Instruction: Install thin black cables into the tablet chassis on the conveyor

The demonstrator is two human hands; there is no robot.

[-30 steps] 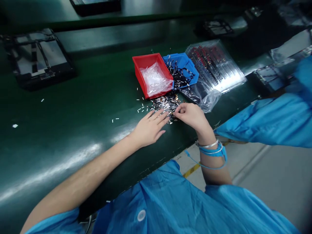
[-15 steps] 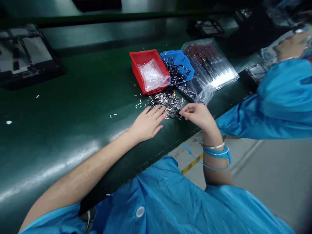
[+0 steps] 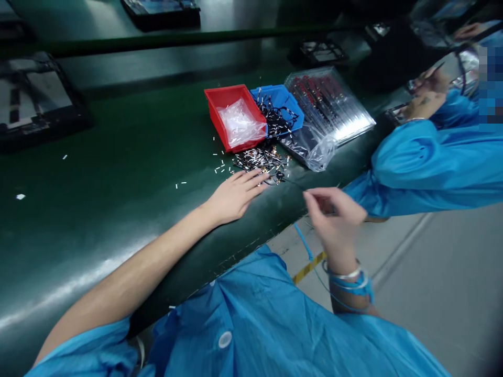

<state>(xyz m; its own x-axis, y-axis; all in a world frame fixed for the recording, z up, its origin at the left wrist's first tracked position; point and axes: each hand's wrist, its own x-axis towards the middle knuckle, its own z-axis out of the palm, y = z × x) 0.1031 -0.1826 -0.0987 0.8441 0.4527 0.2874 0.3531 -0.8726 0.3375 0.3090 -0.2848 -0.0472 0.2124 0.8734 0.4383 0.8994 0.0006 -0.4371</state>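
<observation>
My left hand (image 3: 233, 196) lies flat on the dark green belt (image 3: 118, 173), fingers stretched out and touching the near edge of a heap of small silver and black parts (image 3: 259, 158). My right hand (image 3: 334, 220) hovers off the belt's edge, fingers pinched together; a thin dark strand seems to run from the pinch back toward the heap. A blue strap and a metal bangle (image 3: 349, 277) circle the right wrist. Behind the heap stand a red bin (image 3: 231, 118) holding clear plastic and a blue bin (image 3: 279, 107) holding dark parts.
A clear bag of red and black parts (image 3: 326, 107) lies right of the bins. Dark framed panels (image 3: 35, 104) sit on the belt at the left and back. A co-worker's blue sleeve (image 3: 432, 162) and hands (image 3: 422, 102) are at the right. White bits dot the belt.
My right hand has pulled back from the heap, toward me and to the right, off the belt's edge, still pinched. My left hand has stayed flat at the heap.
</observation>
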